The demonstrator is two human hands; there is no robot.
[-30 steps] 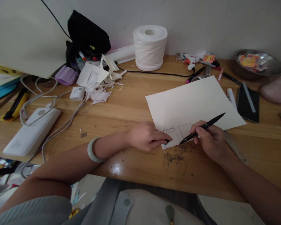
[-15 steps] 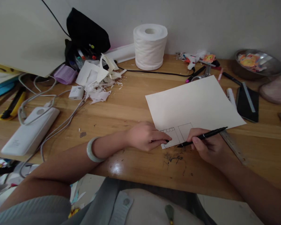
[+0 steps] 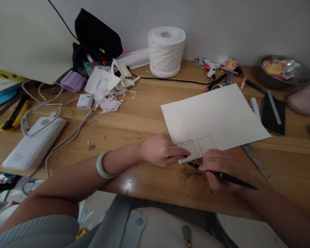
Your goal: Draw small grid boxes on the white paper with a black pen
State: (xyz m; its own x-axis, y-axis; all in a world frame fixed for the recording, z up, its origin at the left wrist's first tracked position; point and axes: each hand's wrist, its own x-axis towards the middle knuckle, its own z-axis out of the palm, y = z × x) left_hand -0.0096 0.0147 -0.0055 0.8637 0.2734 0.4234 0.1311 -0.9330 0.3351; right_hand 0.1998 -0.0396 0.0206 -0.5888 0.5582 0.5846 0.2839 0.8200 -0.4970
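Observation:
My left hand (image 3: 161, 150) rests closed on the lower left corner of a white sheet of paper (image 3: 212, 115). A small black piece (image 3: 186, 156) shows at its fingertips; I cannot make out what it is. In my right hand (image 3: 218, 168) is a slim black marker pen (image 3: 231, 178), its tip pointing left just below the paper's bottom edge, near black scribbles (image 3: 189, 175) on the wood. On the paper are two drawn boxes; the left box, partly under my left fingers, has a row of small scallops along its top.
On the wooden desk (image 3: 134, 120) lie a metal ruler (image 3: 255, 162), a black phone (image 3: 272, 113), scissors (image 3: 226, 81) and a white power bank (image 3: 34, 143) with cables. Farther back are paper scraps (image 3: 108, 91), a tissue roll (image 3: 166, 51), a glue gun (image 3: 211, 67) and a metal bowl (image 3: 286, 77).
My right hand has moved down and slightly left, and the pen's tip has shifted left. The pen's back end has swung from pointing up to pointing down. My left hand stays put.

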